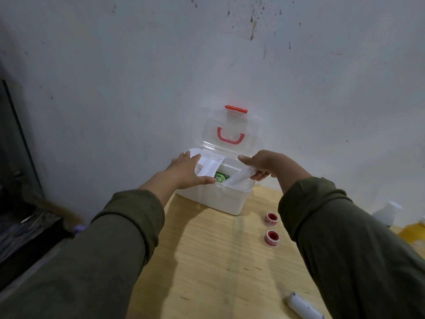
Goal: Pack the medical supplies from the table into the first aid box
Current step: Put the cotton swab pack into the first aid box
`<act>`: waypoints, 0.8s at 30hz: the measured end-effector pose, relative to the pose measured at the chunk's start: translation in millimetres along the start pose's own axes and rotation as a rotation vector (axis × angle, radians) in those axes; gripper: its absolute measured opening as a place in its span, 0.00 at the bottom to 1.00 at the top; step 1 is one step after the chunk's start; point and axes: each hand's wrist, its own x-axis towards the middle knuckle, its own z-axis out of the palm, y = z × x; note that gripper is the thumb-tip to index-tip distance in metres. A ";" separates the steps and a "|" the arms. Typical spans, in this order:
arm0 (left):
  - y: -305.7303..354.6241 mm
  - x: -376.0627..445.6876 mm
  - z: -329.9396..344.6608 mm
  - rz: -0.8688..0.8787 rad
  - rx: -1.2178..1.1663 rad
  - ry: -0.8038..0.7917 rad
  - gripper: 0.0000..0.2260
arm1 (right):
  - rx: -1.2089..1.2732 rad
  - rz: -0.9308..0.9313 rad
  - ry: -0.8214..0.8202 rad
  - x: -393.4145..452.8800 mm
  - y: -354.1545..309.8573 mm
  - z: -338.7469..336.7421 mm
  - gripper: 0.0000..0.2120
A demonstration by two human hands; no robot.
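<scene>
Box: first aid box (pixel 232 201), lid up
Tray: white tray (pixel 210 168) over box
Left hand (pixel 187 170): grips tray's left end
Right hand (pixel 264 165): pinches tray's right end
Tape: 2 tape rolls (pixel 272 219) right of box

wooden table (pixel 207 261) | stained grey wall (pixel 115 77) | dark frame (pixel 16 139) left

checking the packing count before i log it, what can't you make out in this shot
- Inside of the first aid box: head view; the tray and both hands cover most of it, so only part of a green packet shows.
- Green packet's label: cut off by the tray.
- White tube: cut off by the bottom edge.
- White object and yellow item at right: blurred, partly behind the sleeve.
- Print on the two tape rolls: too small.
</scene>
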 end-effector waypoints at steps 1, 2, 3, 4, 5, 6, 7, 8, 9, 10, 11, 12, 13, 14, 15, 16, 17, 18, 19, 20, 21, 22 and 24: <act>-0.4 0.6 0.4 0.000 0.003 0.001 0.44 | -0.003 0.006 -0.012 2.1 0.1 2.5 0.29; -0.7 0.9 0.6 0.002 0.006 0.003 0.44 | 0.002 0.012 0.001 7.3 0.8 5.8 0.29; -0.9 1.2 0.9 0.002 0.006 0.006 0.44 | 0.008 0.012 0.032 12.0 0.7 9.9 0.28; -1.2 1.6 1.1 0.001 0.007 0.008 0.44 | -0.004 0.011 0.067 17.5 0.2 13.9 0.27; -1.3 1.6 1.4 0.000 0.010 0.007 0.44 | -0.025 0.013 0.098 21.2 -0.5 17.8 0.26; -1.5 1.8 2.1 0.001 0.022 0.001 0.45 | -0.049 0.018 0.127 25.2 -0.4 21.3 0.28; -1.6 2.2 3.4 0.007 0.048 -0.007 0.45 | -0.067 0.025 0.158 28.8 0.4 24.2 0.30; -1.5 2.6 5.1 0.014 0.080 -0.013 0.46 | -0.078 0.028 0.187 32.6 2.0 26.9 0.32; -1.3 2.7 6.3 0.019 0.102 -0.012 0.46 | -0.084 0.025 0.210 35.6 3.8 29.2 0.33; -1.4 2.9 6.9 0.019 0.107 -0.007 0.46 | -0.089 0.018 0.227 36.1 5.1 31.1 0.33; -1.7 3.2 6.9 0.019 0.101 -0.001 0.47 | -0.092 0.011 0.234 33.0 5.2 32.1 0.34; -1.9 3.6 6.6 0.018 0.090 0.001 0.47 | -0.098 0.004 0.239 29.2 5.2 32.3 0.35; -2.0 3.5 6.6 0.018 0.082 0.000 0.47 | -0.110 0.003 0.237 25.8 4.8 31.9 0.37; -1.8 3.4 6.6 0.017 0.081 0.000 0.47 | -0.120 -0.003 0.234 23.3 4.1 31.1 0.39; -1.6 3.4 6.7 0.017 0.087 0.000 0.47 | -0.122 -0.005 0.229 21.6 3.0 30.1 0.41; -1.3 3.4 6.9 0.016 0.096 0.002 0.47 | -0.122 -0.009 0.226 21.3 2.6 29.2 0.42; -1.3 3.9 7.4 0.016 0.104 0.003 0.48 | -0.117 -0.013 0.223 21.3 2.7 28.4 0.43; -1.0 4.1 7.7 0.016 0.109 0.003 0.48 | -0.125 -0.019 0.223 21.9 3.3 28.1 0.44; -0.8 4.1 7.8 0.015 0.108 0.001 0.48 | -0.142 -0.023 0.222 21.0 4.0 28.2 0.44; -0.6 4.2 7.9 0.014 0.106 0.000 0.48 | -0.164 -0.027 0.216 19.9 4.8 28.7 0.45; -0.6 4.4 7.9 0.012 0.105 0.001 0.48 | -0.188 -0.032 0.207 17.9 5.1 29.6 0.45; -0.8 4.6 8.1 0.011 0.104 0.001 0.48 | -0.210 -0.036 0.196 15.6 5.3 30.9 0.44; -1.0 4.8 8.5 0.010 0.106 0.001 0.48 | -0.236 -0.042 0.157 10.3 4.6 34.5 0.44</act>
